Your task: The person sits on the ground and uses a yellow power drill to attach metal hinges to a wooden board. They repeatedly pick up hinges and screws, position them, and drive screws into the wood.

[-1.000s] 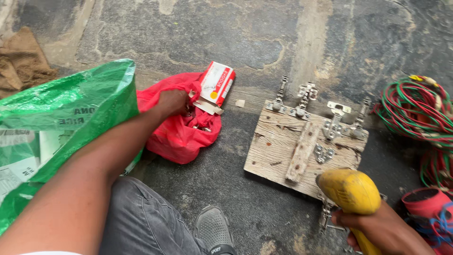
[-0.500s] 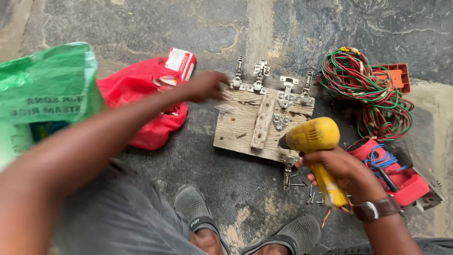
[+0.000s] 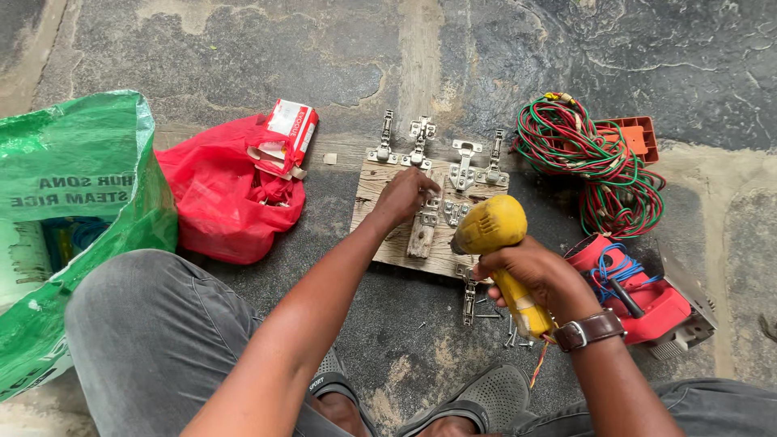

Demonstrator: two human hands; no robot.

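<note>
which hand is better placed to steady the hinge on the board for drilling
Left. The left hand already rests on the wooden board, fingers at a metal hinge. The right hand is wrapped around the yellow drill, so it isn't free.

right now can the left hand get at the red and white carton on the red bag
Probably yes. The left hand rests on the wooden board, and the red and white carton lies on the red bag just to its left, with only bare floor between them.
</note>
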